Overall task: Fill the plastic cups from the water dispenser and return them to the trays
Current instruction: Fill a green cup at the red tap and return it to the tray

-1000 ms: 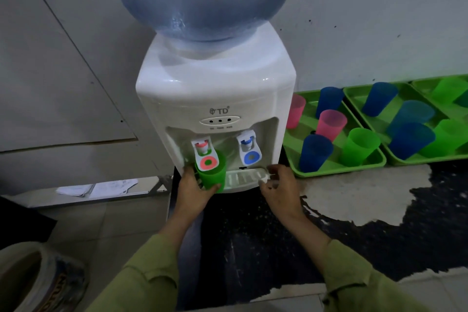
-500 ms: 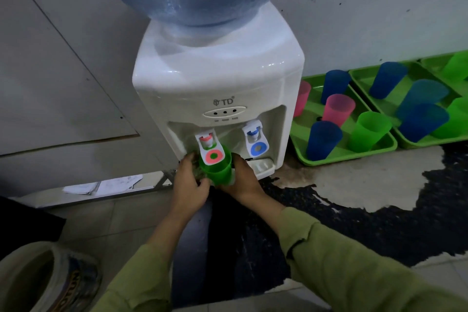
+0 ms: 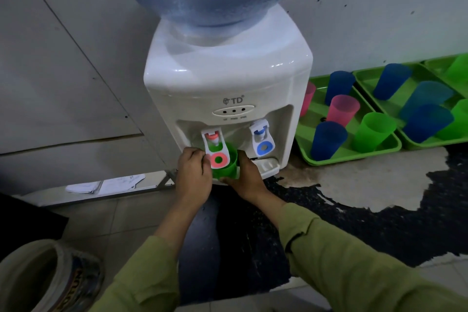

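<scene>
A white water dispenser [image 3: 228, 78] with a blue bottle on top stands on the floor against the wall. A green cup [image 3: 226, 168] sits under its red tap [image 3: 215, 149]. My left hand [image 3: 193, 175] touches the left side of the cup and the red tap lever. My right hand [image 3: 249, 177] grips the cup's right side and base. The blue tap [image 3: 262, 138] is free. Green trays [image 3: 354, 157] to the right hold several blue, pink and green cups.
A second green tray [image 3: 430, 143] and a third lie further right along the wall. A bucket [image 3: 48, 281] stands at the lower left. Folded papers [image 3: 106, 183] lie on a low ledge left of the dispenser. The floor has black patches.
My right hand moved left from the drip tray onto the green cup. The left hand stays at the cup and red tap. The view shifted closer and rightward.
</scene>
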Demonstrator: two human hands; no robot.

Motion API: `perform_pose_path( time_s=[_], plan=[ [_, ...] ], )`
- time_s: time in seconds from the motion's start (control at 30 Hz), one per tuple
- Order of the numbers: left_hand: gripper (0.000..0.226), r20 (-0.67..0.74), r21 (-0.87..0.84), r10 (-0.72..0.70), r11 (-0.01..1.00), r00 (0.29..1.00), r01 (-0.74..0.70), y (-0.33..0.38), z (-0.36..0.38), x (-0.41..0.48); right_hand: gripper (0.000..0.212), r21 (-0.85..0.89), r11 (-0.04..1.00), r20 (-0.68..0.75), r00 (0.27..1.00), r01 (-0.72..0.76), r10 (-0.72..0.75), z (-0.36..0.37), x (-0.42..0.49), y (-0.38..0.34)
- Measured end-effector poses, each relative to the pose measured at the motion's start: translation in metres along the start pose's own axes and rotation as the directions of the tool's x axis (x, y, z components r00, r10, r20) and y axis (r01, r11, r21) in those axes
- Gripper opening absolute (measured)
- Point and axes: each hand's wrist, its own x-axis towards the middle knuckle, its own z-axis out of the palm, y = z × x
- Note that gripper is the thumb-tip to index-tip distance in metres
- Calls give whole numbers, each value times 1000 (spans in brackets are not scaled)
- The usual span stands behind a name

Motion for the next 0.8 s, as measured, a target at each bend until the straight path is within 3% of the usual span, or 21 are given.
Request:
perform_pose_path(
  time_s=[0.17,0.43,0.8],
  plan=[
    [19,-33,-164,-13,986,999,7,8,-11,-7,69,26,1000,-10,1000,8,-8,2,0,3],
    [26,14,-443,-291,856,957,267,26,-24,2,71,-16,1000,-30,999,14,-15,3,3,5],
    [23,67,-472,-362,809,930,349,29,-28,6,72,-29,999,-24,1000,20,-20,3,5,6]
  ],
)
